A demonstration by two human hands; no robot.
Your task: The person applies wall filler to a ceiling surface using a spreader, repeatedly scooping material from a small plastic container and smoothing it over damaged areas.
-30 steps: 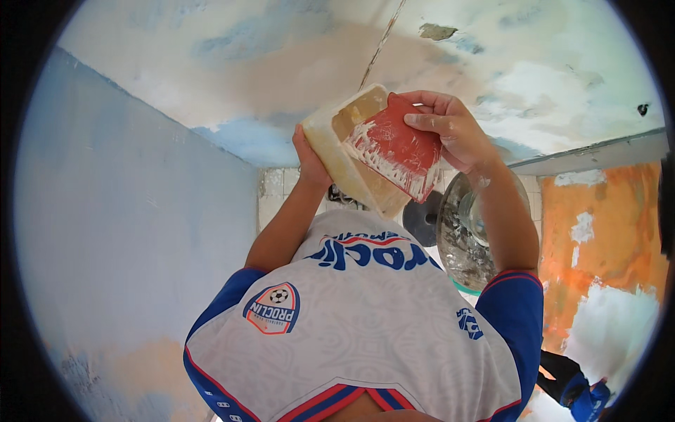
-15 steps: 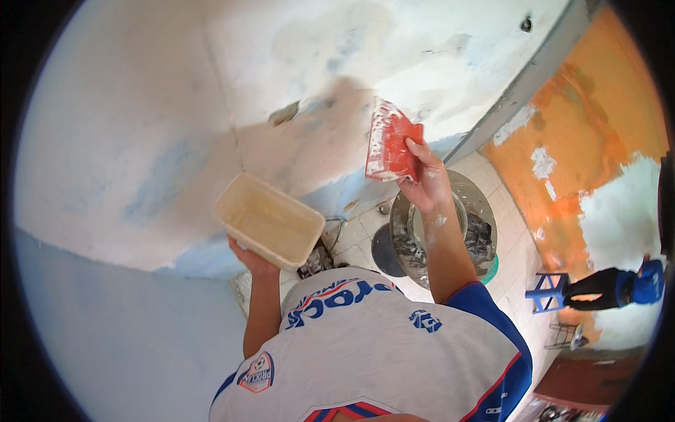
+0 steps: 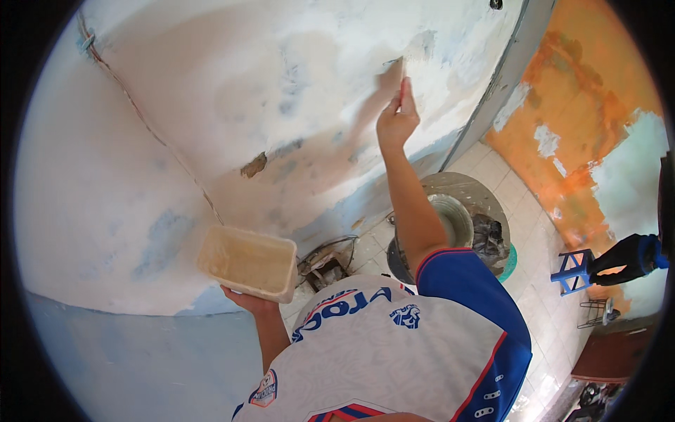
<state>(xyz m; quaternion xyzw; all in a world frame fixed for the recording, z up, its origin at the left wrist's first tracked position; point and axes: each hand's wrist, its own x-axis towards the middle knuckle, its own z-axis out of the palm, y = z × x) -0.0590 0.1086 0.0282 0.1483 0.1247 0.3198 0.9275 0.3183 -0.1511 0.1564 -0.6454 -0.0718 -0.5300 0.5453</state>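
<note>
My left hand (image 3: 251,302) supports a cream rectangular plastic tub (image 3: 246,287) from beneath, fingers curled under its near side. The tub tilts toward me and its inside is smeared with pale residue. My right hand (image 3: 398,125) is stretched up to the wall and grips a red putty spreader (image 3: 403,83), now seen nearly edge-on. The spreader's blade appears to touch the patchy white wall (image 3: 330,91), though the exact contact is hard to make out. Lower down, the wall has a small brown hole (image 3: 254,165).
A cable (image 3: 151,133) runs down the wall on the left. Beside my right arm, a round grey table (image 3: 439,181) bears a bucket (image 3: 460,216) and a black plastic bag (image 3: 487,238). Farther right, a person (image 3: 626,257) is by a blue stool (image 3: 574,273) near an orange wall (image 3: 562,91).
My right hand has moved up to the wall and turned the spreader from face-on to edge-on. The tub has shifted left and slightly down in the picture. The whole view has shifted too.
</note>
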